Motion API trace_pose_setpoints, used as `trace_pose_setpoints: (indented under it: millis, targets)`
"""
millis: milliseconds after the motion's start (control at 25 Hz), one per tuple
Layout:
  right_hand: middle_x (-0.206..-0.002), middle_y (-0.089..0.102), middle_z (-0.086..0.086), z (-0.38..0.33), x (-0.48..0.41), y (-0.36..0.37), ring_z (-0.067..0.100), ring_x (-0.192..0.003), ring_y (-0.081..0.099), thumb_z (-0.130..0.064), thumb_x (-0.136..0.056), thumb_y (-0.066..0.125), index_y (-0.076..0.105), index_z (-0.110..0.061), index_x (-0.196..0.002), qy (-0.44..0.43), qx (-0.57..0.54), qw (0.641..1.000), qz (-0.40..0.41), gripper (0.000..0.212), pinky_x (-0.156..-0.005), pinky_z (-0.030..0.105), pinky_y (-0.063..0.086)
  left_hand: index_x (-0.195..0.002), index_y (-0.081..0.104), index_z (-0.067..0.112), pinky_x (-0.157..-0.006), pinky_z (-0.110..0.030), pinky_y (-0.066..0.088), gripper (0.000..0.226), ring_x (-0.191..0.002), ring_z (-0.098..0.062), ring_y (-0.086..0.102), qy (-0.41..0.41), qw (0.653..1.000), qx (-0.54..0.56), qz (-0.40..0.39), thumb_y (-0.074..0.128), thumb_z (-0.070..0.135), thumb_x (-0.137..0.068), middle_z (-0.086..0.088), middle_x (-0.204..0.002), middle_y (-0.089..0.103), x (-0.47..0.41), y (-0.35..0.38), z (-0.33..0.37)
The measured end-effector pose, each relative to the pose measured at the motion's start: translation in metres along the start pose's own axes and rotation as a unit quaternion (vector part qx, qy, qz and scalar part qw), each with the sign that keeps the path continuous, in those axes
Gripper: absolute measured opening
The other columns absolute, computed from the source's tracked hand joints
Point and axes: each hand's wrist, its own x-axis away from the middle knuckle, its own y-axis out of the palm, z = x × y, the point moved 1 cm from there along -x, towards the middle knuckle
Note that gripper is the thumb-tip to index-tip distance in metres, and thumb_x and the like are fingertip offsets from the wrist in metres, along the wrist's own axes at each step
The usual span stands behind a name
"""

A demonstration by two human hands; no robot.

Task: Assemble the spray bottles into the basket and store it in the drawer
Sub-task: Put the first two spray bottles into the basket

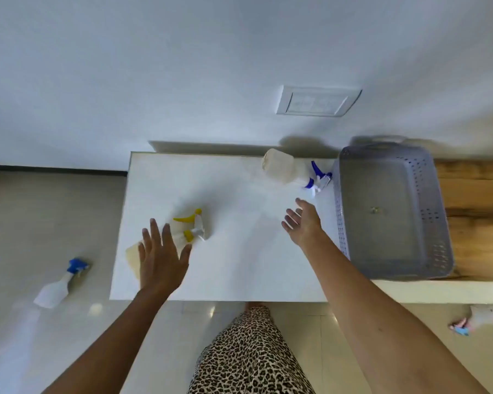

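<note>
I read the grey perforated plastic basket [387, 211] at three o'clock on the counter as empty, so nothing is packed yet. The translucent spray bottle with the yellow trigger [187, 230] lies on its side on the white tabletop [239, 265] at nine o'clock, and my left hand [161, 255] hovers over its body with fingers spread wide, gripping nothing. The translucent bottle with the blue trigger [289, 169] lies at one o'clock, its nozzle just beside the basket's wall; my right hand [303, 223] reaches toward it, open and empty. Two more bottles sit on the tiled floor [12, 223]: a blue-capped one [60, 284] at eight o'clock and a pale one with a pink-and-blue head [480, 319] at four o'clock (blurred). All loading is left, and I see no drawer.
</note>
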Motion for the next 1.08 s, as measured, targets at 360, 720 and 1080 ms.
trace_pose_setpoints:
  millis: [360,720,1080]
  targets:
    - [-0.089,0.053,0.009,-0.034,-0.105,0.042,0.021,-0.078,0.053,-0.051,-0.085,0.054,0.046,-0.006,-0.120,0.036,-0.127,0.991,0.003,0.058,-0.090,0.038,0.041,-0.126,0.046,0.008,-0.114,-0.052,0.009,0.054,-0.137,-0.037,0.023,-0.047,0.981,-0.179,-0.051,0.062,0.031,-0.080,-0.017,-0.139,0.044,-0.068,0.051,-0.037]
    - [-0.128,0.056,0.014,-0.040,-0.108,0.047,0.032,-0.104,0.058,-0.030,-0.092,0.052,0.043,-0.015,-0.130,0.007,-0.173,0.985,-0.013,0.042,-0.096,0.048,0.048,-0.112,0.051,0.008,-0.113,-0.051,0.013,0.028,-0.117,-0.032,0.049,-0.056,0.978,-0.199,-0.030,0.052,0.024,-0.088,-0.011,-0.109,0.065,-0.072,0.056,-0.026]
    - [-0.105,0.060,0.011,-0.022,-0.013,0.042,0.024,-0.090,0.061,-0.019,-0.086,0.062,0.049,-0.010,-0.118,-0.046,-0.073,0.992,-0.090,0.035,-0.080,0.041,0.054,-0.101,0.052,0.003,-0.098,-0.049,0.036,0.022,-0.097,-0.041,0.057,-0.027,0.996,0.039,0.076,0.058,0.015,-0.084,-0.021,-0.096,0.067,-0.047,0.007,0.020]
